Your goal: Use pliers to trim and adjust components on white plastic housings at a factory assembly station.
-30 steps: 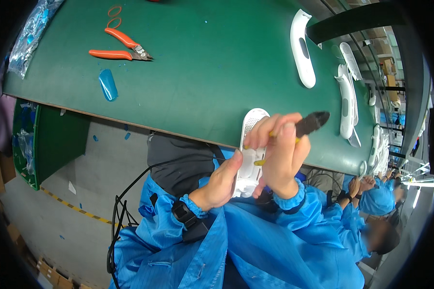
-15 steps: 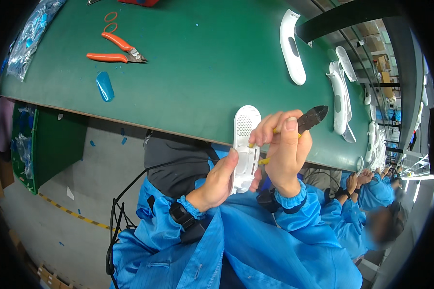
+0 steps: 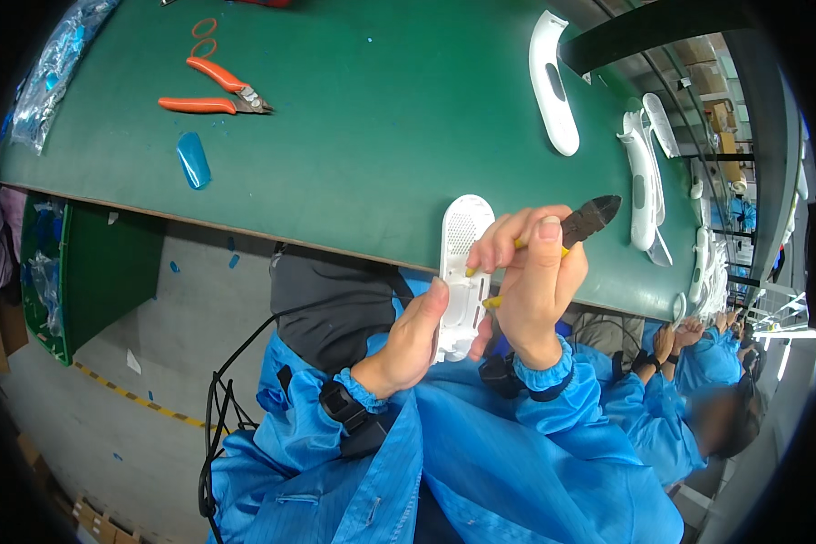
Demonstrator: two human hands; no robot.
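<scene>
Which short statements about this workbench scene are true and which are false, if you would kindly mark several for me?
1. The left hand holds a white perforated part. True.
2. The orange-handled cutters and a glossy blue piece lie on the green table. True.
3. The cutters' handles are pressed together. False: the handles are spread apart.
4. The orange-handled cutters are being held. False: the right hand grips a yellow-handled, dark-headed tool.
5. A curved white part lies on the table. True.
</scene>
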